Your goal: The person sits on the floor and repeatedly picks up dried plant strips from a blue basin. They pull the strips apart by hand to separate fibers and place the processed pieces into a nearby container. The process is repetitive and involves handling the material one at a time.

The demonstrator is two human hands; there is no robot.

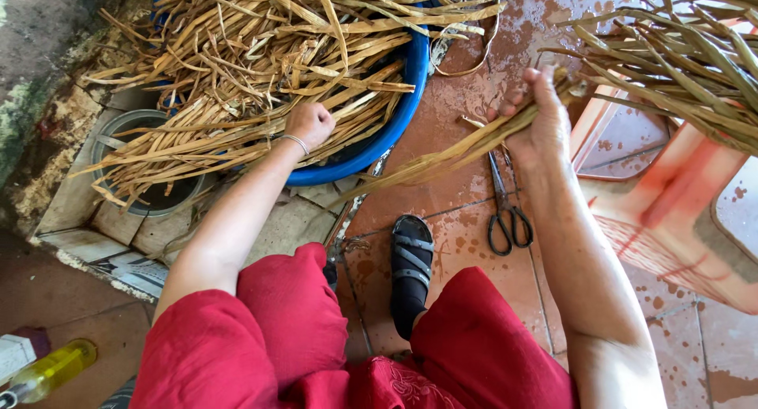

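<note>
My left hand [309, 123], with a thin bangle at the wrist, reaches into a pile of dry tan leaf strips [260, 69] heaped in a blue plastic basin [395, 121]; its fingers are curled among the strips. My right hand [538, 117] is closed around a bundle of similar strips [442, 158] that trails down and left over the floor. More strips [679, 58] lie across a pale orange plastic stool [671, 212] just right of that hand.
Black-handled scissors [505, 212] lie on the wet red tile floor below my right hand. My sandalled foot [410, 267] and red trousers fill the bottom. A round metal drain pot [146, 160] sits left of the basin. A yellow bottle [51, 369] lies bottom left.
</note>
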